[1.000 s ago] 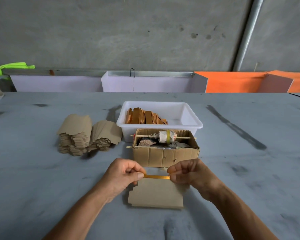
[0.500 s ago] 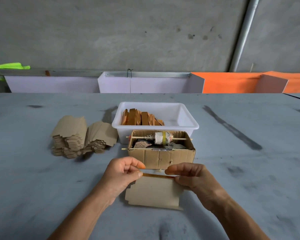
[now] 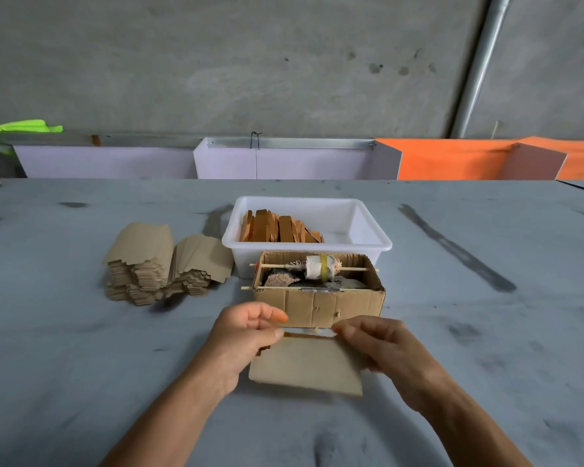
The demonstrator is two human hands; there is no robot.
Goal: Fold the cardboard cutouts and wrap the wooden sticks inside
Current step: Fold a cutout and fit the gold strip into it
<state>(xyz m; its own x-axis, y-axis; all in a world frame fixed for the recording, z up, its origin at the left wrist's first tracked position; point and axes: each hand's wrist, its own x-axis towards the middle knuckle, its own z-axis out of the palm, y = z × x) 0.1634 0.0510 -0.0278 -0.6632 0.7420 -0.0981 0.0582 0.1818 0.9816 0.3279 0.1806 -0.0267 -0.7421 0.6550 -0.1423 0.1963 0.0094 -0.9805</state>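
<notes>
A person's left hand (image 3: pixel 246 335) and right hand (image 3: pixel 385 345) pinch the two ends of a thin wooden stick (image 3: pixel 305 335), holding it level along the far edge of a tan cardboard cutout (image 3: pixel 305 365). The cutout is plain and flat-looking, slightly blurred, with a notched left side and its near edge toward the camera on the grey table (image 3: pixel 81 365). Just beyond the hands stands an open cardboard box (image 3: pixel 317 303) with skewers laid across it and a cloth-wrapped roll (image 3: pixel 319 267). Touching behind it, a white plastic tub (image 3: pixel 368 227) holds more orange-brown sticks (image 3: pixel 279 229). Stacked cutouts (image 3: pixel 155 264) lie to the left. Open tabletop spreads wide on both sides and toward the camera.
</notes>
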